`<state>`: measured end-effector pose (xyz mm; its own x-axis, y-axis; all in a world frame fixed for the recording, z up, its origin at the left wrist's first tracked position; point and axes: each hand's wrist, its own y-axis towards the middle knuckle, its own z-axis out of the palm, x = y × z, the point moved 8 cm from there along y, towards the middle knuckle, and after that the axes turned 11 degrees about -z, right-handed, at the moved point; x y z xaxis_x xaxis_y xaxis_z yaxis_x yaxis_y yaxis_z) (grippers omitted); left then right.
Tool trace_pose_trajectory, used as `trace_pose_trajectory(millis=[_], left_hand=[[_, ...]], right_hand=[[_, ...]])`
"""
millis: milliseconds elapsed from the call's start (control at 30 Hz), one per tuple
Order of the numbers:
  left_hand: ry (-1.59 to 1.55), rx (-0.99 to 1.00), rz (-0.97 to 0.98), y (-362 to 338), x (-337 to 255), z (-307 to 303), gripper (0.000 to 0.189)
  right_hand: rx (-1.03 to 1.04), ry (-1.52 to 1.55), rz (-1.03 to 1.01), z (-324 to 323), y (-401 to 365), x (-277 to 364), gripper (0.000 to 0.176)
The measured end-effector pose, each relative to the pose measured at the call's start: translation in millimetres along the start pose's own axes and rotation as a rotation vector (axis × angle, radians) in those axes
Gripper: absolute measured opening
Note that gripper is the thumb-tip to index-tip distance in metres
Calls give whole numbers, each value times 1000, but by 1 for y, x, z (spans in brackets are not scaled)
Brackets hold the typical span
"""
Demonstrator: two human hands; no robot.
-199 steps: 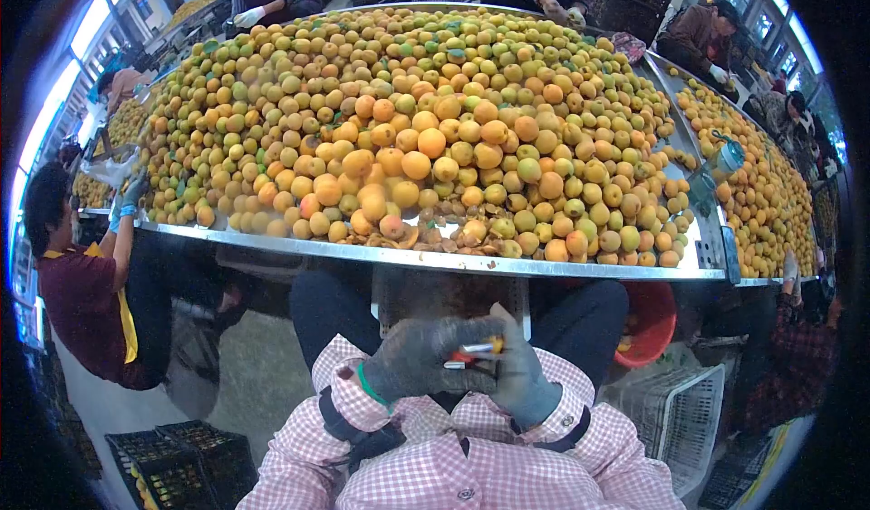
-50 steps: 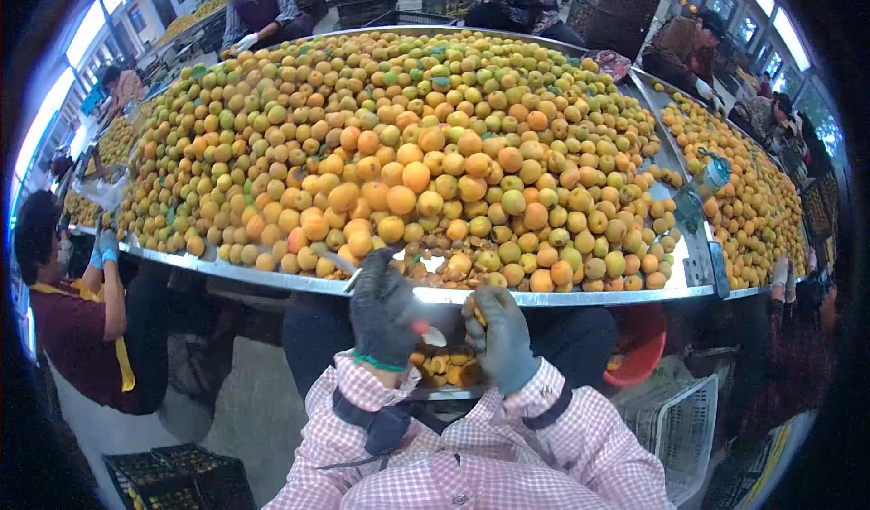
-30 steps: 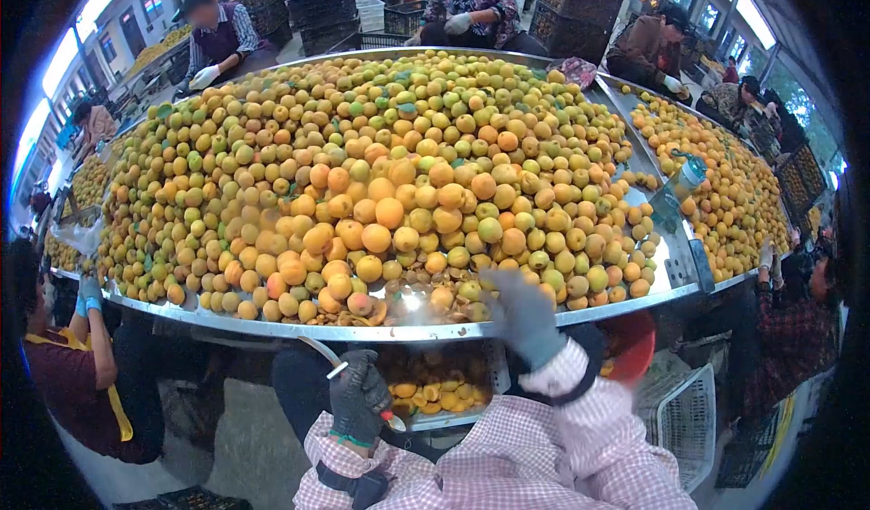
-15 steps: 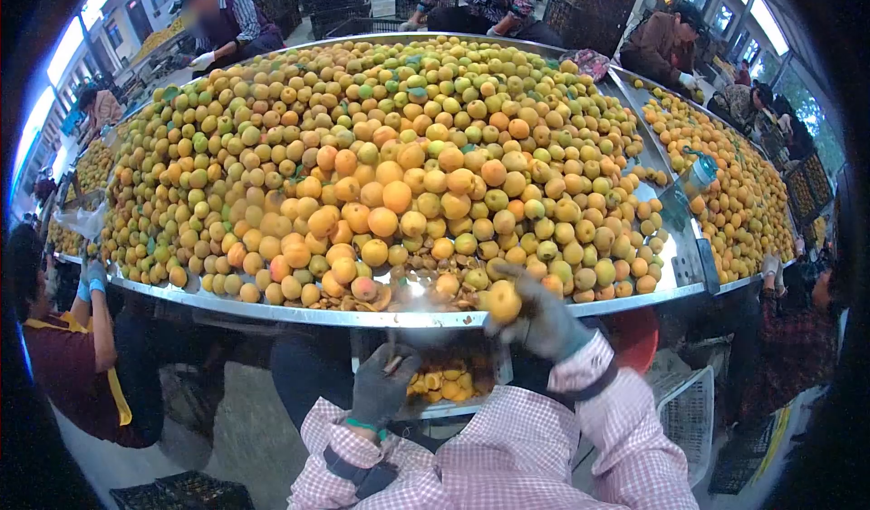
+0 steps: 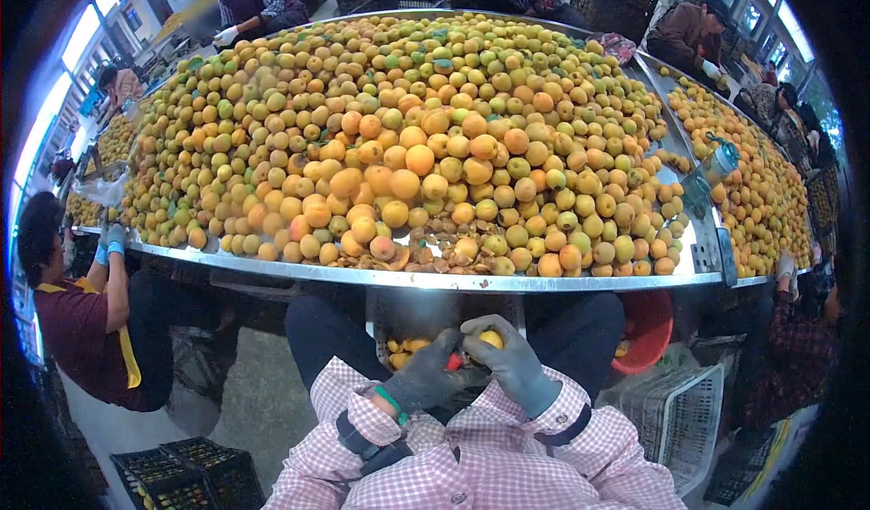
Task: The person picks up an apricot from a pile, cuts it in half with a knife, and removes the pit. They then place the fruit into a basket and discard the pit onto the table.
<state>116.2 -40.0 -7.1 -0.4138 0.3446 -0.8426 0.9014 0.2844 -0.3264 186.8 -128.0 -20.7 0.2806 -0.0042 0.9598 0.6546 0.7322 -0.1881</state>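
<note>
Below the silver metal tabletop's near edge (image 5: 453,282), grey-gloved right hand (image 5: 524,374) pinches a round yellow fruit (image 5: 490,339), grey-gloved left hand (image 5: 421,376) a small red tool (image 5: 453,362); I'd keep both steady, tip unseen.

Fruit heap (image 5: 381,139) on bench (image 5: 426,278), bottle (image 5: 710,175) right of heap. Below bench's near edge, fruit pieces (image 5: 398,358) in tray (image 5: 471,307). Basin (image 5: 657,333) right of tray, crate (image 5: 693,419) near basin. Crate pair (image 5: 168,465) on floor (image 5: 272,365), left.
</note>
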Motion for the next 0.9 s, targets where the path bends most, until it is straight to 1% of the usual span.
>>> trace_pose_trajectory(millis=[33,67,133,167,200,233,267,333,367,433,467,533,567,600,633,700,733,767,800,833,900], left_hand=[[-123,26,13,-3,-3,-2,51],[-122,27,13,-3,-6,-3,51],[104,-23,-59,-5,-8,-5,51],[104,-23,-62,-7,-18,-6,51],[248,17,-134,-7,-24,-4,51],[394,57,-204,-7,-24,-2,52],[397,56,-203,-7,-21,0,52],[124,47,-113,-7,-18,3,42],[126,48,-112,-7,-20,0,42],[-227,406,-281,-16,-17,15,40],[-227,406,-285,-19,-17,13,40],[-216,253,-200,-18,-22,-2,39],[-215,255,-203,-18,-18,0,39],[-85,66,-95,-16,-19,-11,38],[45,-125,11,-19,-23,-22,38],[66,-132,0,-23,-20,-22,37],[87,-140,-10,-25,-19,-22,36],[88,-137,-13,-28,-22,-21,36],[173,-155,-45,-30,-24,-20,32],[258,-173,-78,-32,-23,-20,29],[238,-192,-47,-35,-21,-20,28]], right_hand=[[-2,3,2,1,-4,0,26],[3,22,-33,3,-8,4,25],[7,44,-60,8,-15,10,24],[-57,-32,-46,4,-16,12,24],[-121,-108,-36,-1,-16,14,23],[-160,-80,-100,-6,-14,11,21],[-161,-78,-102,-8,-11,9,21],[-138,-38,-245,-11,-9,19,18],[-139,-37,-245,-20,-6,15,18],[-35,79,-43,-28,-3,-12,29],[-34,82,-40,-24,-6,-1,29],[38,667,82,2,-16,28,49],[104,485,57,0,-17,26,61],[102,485,59,-2,-19,22,61],[129,332,-30,-5,-22,22,62],[157,46,-177,-9,-27,22,64],[156,47,-174,-7,-27,23,64],[193,11,-350,0,-27,38,61],[231,-27,-528,6,-31,52,58],[231,-26,-526,7,-34,49,58],[97,73,-269,0,-38,23,57]])
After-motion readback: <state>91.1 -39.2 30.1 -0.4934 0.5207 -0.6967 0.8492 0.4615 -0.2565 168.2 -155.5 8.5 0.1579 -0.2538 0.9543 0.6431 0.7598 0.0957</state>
